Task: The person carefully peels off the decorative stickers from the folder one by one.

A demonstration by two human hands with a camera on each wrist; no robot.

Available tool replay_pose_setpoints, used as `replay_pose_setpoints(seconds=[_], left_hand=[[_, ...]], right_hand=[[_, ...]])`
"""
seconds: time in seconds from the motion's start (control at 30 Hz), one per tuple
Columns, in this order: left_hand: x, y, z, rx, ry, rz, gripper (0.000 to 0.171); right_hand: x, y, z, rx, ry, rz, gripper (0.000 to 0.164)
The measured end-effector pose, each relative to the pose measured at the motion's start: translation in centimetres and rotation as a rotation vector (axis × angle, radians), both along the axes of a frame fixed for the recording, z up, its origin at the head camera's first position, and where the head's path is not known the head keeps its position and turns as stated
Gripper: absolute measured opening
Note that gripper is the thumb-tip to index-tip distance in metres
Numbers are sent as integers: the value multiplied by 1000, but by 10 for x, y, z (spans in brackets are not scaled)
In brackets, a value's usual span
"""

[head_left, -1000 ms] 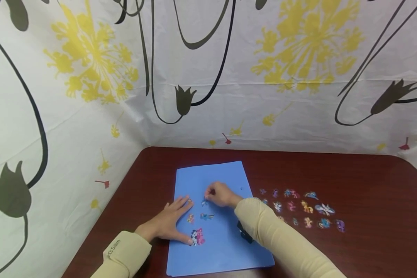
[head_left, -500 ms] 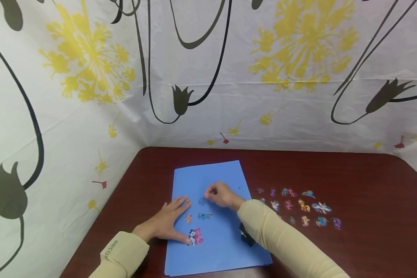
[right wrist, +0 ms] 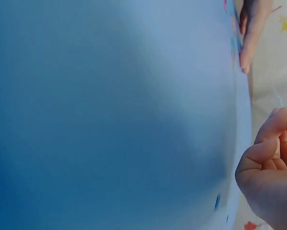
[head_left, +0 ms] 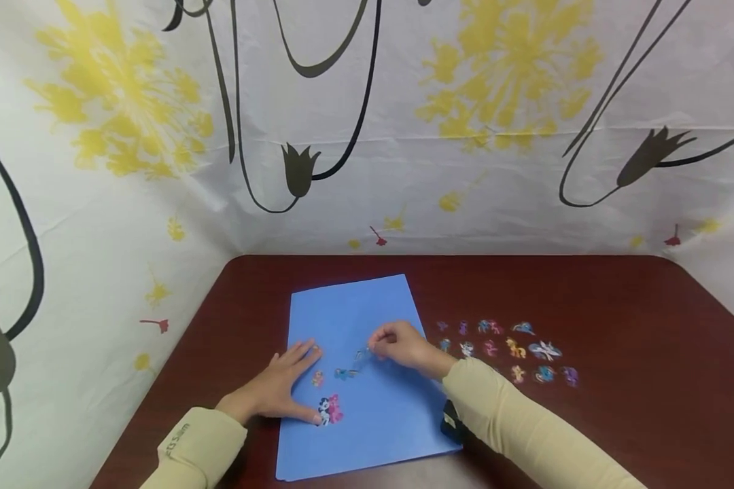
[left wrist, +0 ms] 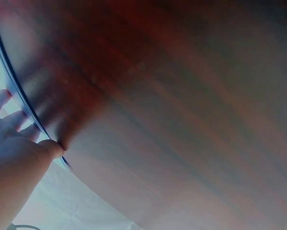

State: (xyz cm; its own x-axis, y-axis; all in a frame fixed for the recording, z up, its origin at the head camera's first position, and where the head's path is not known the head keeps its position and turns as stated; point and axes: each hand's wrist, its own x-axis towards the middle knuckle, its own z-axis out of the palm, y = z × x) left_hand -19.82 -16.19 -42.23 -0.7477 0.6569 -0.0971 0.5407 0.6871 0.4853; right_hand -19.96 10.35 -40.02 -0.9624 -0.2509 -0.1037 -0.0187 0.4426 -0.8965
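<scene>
A blue folder-like sheet (head_left: 373, 435) lies on the table, with pony stickers on its left half. My left hand (head_left: 281, 384) rests flat and spread on its left edge, the thumb touching a white-and-pink pony pair sticker (head_left: 333, 409). Between thumb and forefinger my right hand (head_left: 406, 348) pinches a small clear-edged sticker (head_left: 361, 354) over the sheet. In the right wrist view that thin sticker (right wrist: 278, 98) stands up from the fingertips. Below it in the head view are a blue pony sticker (head_left: 345, 373) and a small yellow-and-pink one (head_left: 317, 377).
Right of the sheet, several pony stickers (head_left: 516, 348) lie in rough rows on the dark red table (head_left: 636, 407), some partly behind the right forearm. A white patterned cloth (head_left: 465, 204) hangs at the back and left side.
My right hand has moved to the right relative to the stickers on the sheet, taking the pinched sticker along. The left hand stays in place, and the head view has shifted.
</scene>
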Motion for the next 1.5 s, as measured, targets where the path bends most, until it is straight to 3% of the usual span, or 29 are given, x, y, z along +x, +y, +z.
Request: replay_pose_setpoints(seconds=[0.2,0.43,0.67,0.9,1.03,1.3,1.5], left_hand=[[0,-3,-1,5,16,8,103],[-1,-4,1,4,21,18,104],[-3,-4,-1,3,20,21,105],[-1,-1,-5,11,21,21,105],[-1,0,-7,21,24,21,105],[0,0,-8,40,46,9,104],[0,1,-9,24,64,5,104]], right_hand=[[14,33,-1,-53,40,12,11],[33,84,0,-61,-18,-37,17],[47,122,-2,-107,-64,-34,23],[61,154,-3,-60,-75,-35,26],[68,179,2,-40,-80,-103,32],[74,237,4,71,-47,-332,38],[70,270,-3,194,10,-387,38]])
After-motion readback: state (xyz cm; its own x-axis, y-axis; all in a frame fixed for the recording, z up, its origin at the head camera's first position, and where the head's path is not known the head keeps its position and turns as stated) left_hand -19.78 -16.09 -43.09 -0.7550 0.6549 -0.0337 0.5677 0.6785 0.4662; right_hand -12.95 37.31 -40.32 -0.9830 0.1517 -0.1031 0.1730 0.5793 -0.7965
